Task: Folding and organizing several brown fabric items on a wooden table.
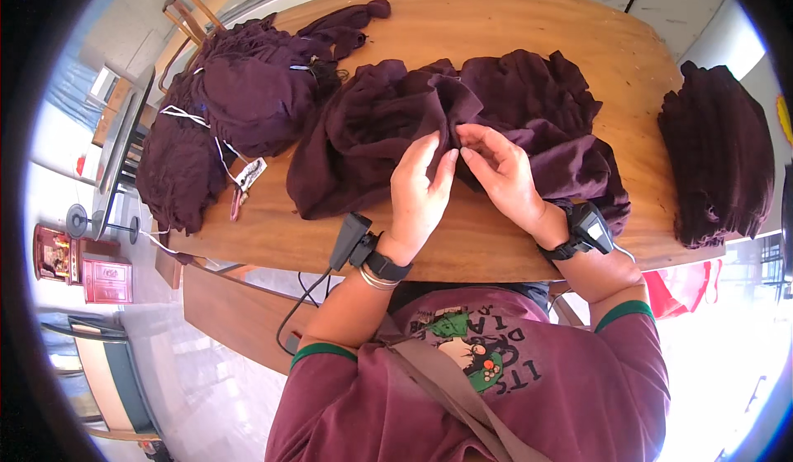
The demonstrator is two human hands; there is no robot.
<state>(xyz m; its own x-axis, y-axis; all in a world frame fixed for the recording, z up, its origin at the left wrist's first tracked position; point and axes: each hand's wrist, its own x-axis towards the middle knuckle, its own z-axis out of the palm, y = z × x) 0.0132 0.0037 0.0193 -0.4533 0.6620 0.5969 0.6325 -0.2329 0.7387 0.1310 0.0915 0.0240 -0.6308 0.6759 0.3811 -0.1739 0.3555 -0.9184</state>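
A dark maroon cloth [355, 148] lies crumpled across the middle of the wooden table [429, 243]. Its raised edge is pinched between the thumb and fingers of my left hand [419, 185]. Close beside it, my right hand [504, 169] also pinches the same cloth, fingertips nearly meeting those of the left. The cloth spreads on to the right in loose folds, partly under my right hand. Whether it is one piece or several overlapping ones, I cannot tell. Each wrist wears a dark strapped device.
At the left, a big bundle of maroon cloth [252, 90] is tied with white string, a pale tag [250, 171] by it. A stack of folded maroon cloth [717, 152] stands at the right edge. A wooden bench [235, 313] sits below the table's near left side.
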